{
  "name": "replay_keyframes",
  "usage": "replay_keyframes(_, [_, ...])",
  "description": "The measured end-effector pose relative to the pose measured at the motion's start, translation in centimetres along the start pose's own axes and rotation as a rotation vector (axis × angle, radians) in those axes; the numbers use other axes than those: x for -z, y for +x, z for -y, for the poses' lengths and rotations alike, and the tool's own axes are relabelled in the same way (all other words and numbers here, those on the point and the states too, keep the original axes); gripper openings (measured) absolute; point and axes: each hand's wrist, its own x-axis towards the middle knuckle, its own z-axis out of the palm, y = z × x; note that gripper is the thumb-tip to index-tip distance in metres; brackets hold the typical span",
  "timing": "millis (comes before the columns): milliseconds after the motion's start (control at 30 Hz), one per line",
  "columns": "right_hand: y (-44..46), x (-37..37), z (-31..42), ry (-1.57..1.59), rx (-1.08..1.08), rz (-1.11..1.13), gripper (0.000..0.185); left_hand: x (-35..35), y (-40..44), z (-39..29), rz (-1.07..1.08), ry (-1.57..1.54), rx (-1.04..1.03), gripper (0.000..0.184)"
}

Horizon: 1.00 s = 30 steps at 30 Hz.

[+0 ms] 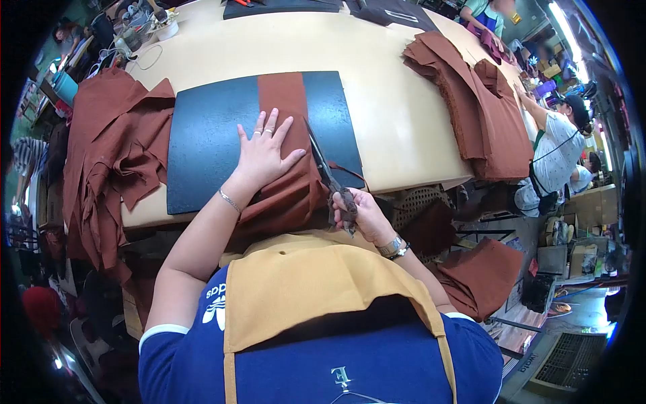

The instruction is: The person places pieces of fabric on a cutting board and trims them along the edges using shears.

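My left hand point(268, 149) lies flat with spread fingers on a strip of rust-brown fabric point(282, 91). The fabric runs over a dark board point(208, 141) and hangs in folds off the table's near edge. My right hand point(367, 217) grips a pair of scissors point(321, 161) by handles that look wrapped in dark cloth. The blades lie along the fabric's right edge, pointing away from me. A thin brown offcut point(344, 168) curls beside the blades on the board.
Brown fabric piles lie on the table point(383, 121): a draped heap point(111, 155) at left and a stack point(478, 108) at right. More brown fabric point(481, 276) sits low at right. A person point(558, 145) stands at the right edge, another point(488, 20) farther back.
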Motion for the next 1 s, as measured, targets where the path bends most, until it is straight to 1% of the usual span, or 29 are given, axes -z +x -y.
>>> replay_keyframes(100, [0.0,0.2,-0.8,-0.034,0.058,-0.004,0.028,-0.2,-0.3,-0.1,-0.008,0.003,0.025,0.075])
replay_keyframes(267, [-0.7,0.1,-1.1,-0.028,0.051,-0.025,0.028,-0.3,-0.7,-0.7,0.000,0.009,0.048,0.076])
replay_keyframes(400, [-0.7,0.2,-0.7,-0.046,0.028,-0.016,0.028,-0.1,-1.4,-1.5,0.007,0.019,0.033,0.077])
replay_keyframes(600, [-0.4,-0.1,-0.5,0.018,0.041,-0.036,0.028,0.4,-2.1,-2.5,0.020,0.026,0.026,0.078])
replay_keyframes(900, [-0.9,0.0,-0.4,-0.010,0.014,-0.056,0.025,0.7,-2.8,-3.0,0.021,-0.003,0.005,0.077])
replay_keyframes(1000, [-0.4,0.1,-0.5,0.023,0.046,-0.056,0.025,0.7,-3.5,-3.4,0.029,-0.011,-0.021,0.077])
